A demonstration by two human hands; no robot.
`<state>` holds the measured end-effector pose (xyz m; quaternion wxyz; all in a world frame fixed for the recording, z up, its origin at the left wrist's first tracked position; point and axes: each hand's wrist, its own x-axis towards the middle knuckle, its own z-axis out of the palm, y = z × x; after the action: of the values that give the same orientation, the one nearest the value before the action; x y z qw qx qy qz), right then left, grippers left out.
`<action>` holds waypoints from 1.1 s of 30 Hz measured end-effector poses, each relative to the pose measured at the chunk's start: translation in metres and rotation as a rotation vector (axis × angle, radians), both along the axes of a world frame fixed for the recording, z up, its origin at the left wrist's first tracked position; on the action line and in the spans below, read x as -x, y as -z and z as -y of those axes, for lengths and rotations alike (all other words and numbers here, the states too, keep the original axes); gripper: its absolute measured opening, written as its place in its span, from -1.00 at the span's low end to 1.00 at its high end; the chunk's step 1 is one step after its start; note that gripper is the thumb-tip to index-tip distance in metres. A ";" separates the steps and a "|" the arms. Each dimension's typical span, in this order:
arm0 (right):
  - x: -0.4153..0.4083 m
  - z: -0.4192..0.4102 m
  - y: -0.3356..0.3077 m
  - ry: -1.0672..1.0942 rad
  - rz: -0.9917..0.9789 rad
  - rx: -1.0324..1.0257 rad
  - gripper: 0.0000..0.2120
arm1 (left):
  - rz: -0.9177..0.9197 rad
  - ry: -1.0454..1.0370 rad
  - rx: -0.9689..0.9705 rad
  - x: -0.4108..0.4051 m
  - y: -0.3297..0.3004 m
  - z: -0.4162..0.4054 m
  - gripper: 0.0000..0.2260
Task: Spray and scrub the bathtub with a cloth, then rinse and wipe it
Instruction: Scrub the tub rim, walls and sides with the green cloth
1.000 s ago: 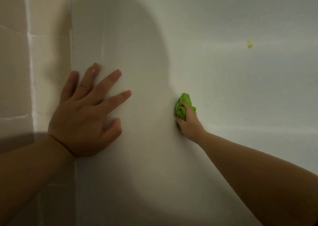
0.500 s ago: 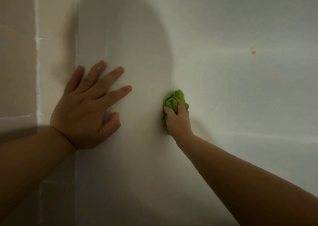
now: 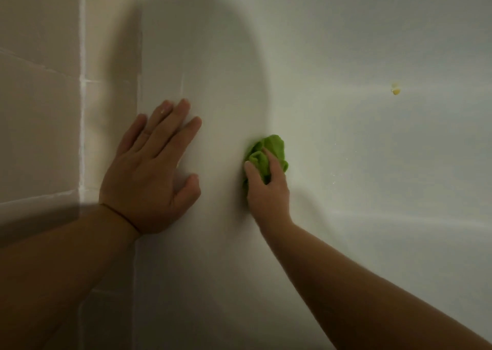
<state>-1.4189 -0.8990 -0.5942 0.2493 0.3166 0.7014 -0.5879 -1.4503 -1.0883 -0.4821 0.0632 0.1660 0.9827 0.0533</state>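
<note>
The white bathtub point(image 3: 359, 163) fills most of the head view, its broad rim on the left and its inner wall curving down to the right. My left hand point(image 3: 149, 174) lies flat on the rim with the fingers straight and close together. My right hand point(image 3: 266, 190) grips a bunched green cloth point(image 3: 269, 152) and presses it against the tub's inner wall just below the rim's edge. Part of the cloth is hidden under my fingers.
Beige wall tiles point(image 3: 40, 110) with white grout lines run down the left side, meeting the tub rim at a caulked seam. A small yellow spot point(image 3: 396, 91) sits on the tub surface at the right. A head-shaped shadow covers the rim.
My right hand has slid the cloth left along the tub wall, closer to my left hand. My left hand's fingers have drawn together, and the view has shifted slightly.
</note>
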 end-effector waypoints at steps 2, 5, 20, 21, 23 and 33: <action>-0.007 0.015 -0.032 -0.068 -0.181 0.020 -0.46 | -0.004 -0.047 -0.011 0.002 0.000 0.000 -0.31; 0.006 0.035 -0.060 -0.160 -0.382 0.027 -0.46 | -0.019 -0.143 -0.046 0.007 0.000 0.000 -0.33; 0.047 0.044 -0.066 -0.176 -0.523 -0.002 -0.57 | -0.006 -0.208 -0.042 0.031 0.004 -0.001 -0.23; 0.065 0.045 -0.062 -0.162 -0.517 -0.020 -0.55 | -0.006 -0.197 -0.035 0.031 0.004 -0.001 -0.23; 0.101 0.043 -0.048 -0.105 -0.474 -0.057 -0.53 | -0.001 -0.184 -0.024 0.033 0.004 -0.001 -0.24; 0.035 0.036 -0.031 -0.031 -0.233 -0.016 -0.56 | -0.002 -0.222 -0.025 0.055 0.008 -0.006 -0.30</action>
<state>-1.4539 -0.9352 -0.5628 0.1726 0.2372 0.7353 -0.6110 -1.5052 -1.0827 -0.4903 0.0540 0.0569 0.9943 0.0720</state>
